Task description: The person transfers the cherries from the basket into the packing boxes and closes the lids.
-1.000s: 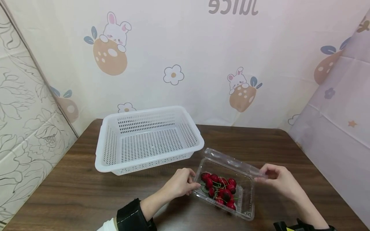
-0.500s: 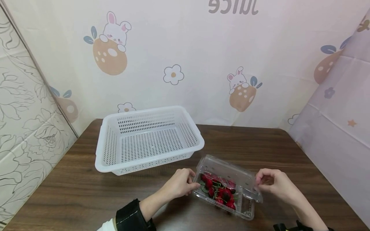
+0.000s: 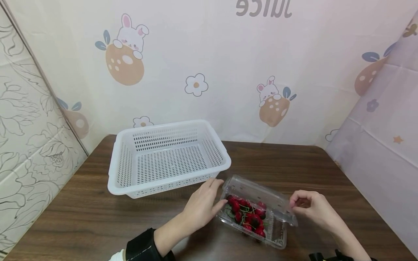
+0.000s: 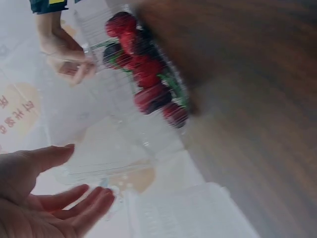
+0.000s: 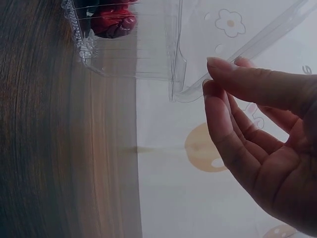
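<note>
A clear plastic clamshell box (image 3: 277,237) sits on the table with red cherries (image 3: 253,217) and green stems inside. Its hinged lid (image 3: 261,190) slants partly over the fruit. My right hand (image 3: 311,208) pinches the lid's right edge between thumb and forefinger, which the right wrist view shows close up. At the box's left end is my left hand (image 3: 202,203), its thumb spread away from the fairly straight fingers. In the left wrist view there is a gap between that thumb and the fingers, with nothing gripped there.
A white perforated plastic basket (image 3: 166,185) stands behind and to the left of the box, its inside bare. The dark wooden table (image 3: 81,221) ends at a printed curtain (image 3: 228,72) behind, with more curtain along both sides.
My right hand has swung the lid forward and down over the cherries. My left hand has let go of the box's left edge and spread its fingers, shifting slightly up toward the basket.
</note>
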The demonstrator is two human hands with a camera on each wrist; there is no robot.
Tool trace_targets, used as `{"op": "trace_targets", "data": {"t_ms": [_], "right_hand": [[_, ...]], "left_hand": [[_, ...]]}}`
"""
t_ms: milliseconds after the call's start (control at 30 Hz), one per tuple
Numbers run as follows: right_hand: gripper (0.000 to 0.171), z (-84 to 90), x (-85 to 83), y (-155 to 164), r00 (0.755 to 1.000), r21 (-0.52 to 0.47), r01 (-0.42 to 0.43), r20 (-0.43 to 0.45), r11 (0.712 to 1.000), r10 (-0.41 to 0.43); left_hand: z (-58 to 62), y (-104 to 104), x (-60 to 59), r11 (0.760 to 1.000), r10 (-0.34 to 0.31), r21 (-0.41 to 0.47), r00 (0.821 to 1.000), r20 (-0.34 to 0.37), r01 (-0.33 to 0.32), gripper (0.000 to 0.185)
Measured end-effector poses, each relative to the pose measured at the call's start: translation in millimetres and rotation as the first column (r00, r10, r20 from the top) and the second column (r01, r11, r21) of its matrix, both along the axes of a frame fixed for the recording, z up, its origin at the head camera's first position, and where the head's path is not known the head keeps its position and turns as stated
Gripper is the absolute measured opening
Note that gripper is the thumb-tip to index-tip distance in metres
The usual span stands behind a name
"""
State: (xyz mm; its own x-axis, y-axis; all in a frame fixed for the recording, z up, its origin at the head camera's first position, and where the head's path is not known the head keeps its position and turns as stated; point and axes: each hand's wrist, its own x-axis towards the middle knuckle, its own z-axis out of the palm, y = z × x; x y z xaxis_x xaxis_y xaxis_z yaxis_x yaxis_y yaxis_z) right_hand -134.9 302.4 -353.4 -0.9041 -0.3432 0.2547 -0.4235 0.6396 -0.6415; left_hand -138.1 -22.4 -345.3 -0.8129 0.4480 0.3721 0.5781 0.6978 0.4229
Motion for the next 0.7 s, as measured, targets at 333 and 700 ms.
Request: {"op": "trace_targets", "data": {"t_ms": [333,700], "right_hand": [[0.027,0.0,0.9,-1,1.000,-0.006,0.021,0.012,1.000,-0.021],[0.019,1.2,2.7,-7,0.978,0.036,0.194,0.066,0.980,-0.196]], "left_hand": [[10.5,4,1.8,0.967,-0.233,0.090,0.970,-0.072,0.239,0.046],[-1.3,7,-1.2,0.964,-0.253,0.046,0.955,-0.157,0.263,0.025]]}}
